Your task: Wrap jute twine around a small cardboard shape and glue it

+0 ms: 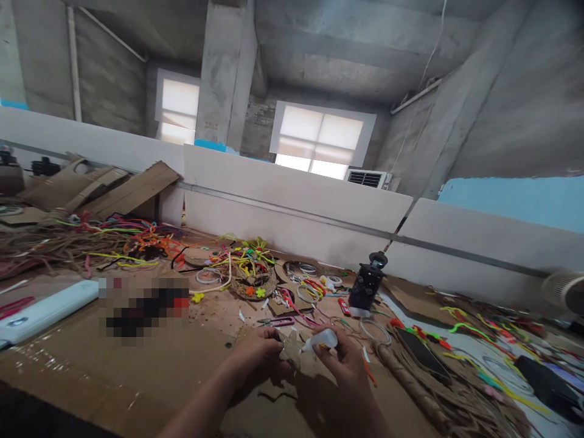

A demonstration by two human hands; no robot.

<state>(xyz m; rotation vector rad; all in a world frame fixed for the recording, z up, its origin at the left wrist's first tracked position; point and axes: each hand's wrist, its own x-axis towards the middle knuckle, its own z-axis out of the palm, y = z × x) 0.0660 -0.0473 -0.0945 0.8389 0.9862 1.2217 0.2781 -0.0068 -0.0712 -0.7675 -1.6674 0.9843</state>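
Observation:
My left hand (256,354) is closed, its thumb and fingers pinching a small pale brown piece (291,348) with an uneven, petal-like edge; what it is made of I cannot make out. In my right hand (343,360) is a small white squeeze bottle (325,339), tilted so that its nozzle points left at the pale piece. Nozzle and piece are very near each other, and whether they touch I cannot tell. Just beyond my left hand lie pink thread snips (279,322). A short dark strand (276,396) rests on the cardboard below my hands.
A woven basket (253,286) with colourful flowers stands behind my hands. Farther right are a black bottle-like container (366,285), a phone (424,353) and brown cords (410,389). Coloured pipe cleaners (146,240) lie at left, near a long white bar (50,311). White panels (283,207) border the back.

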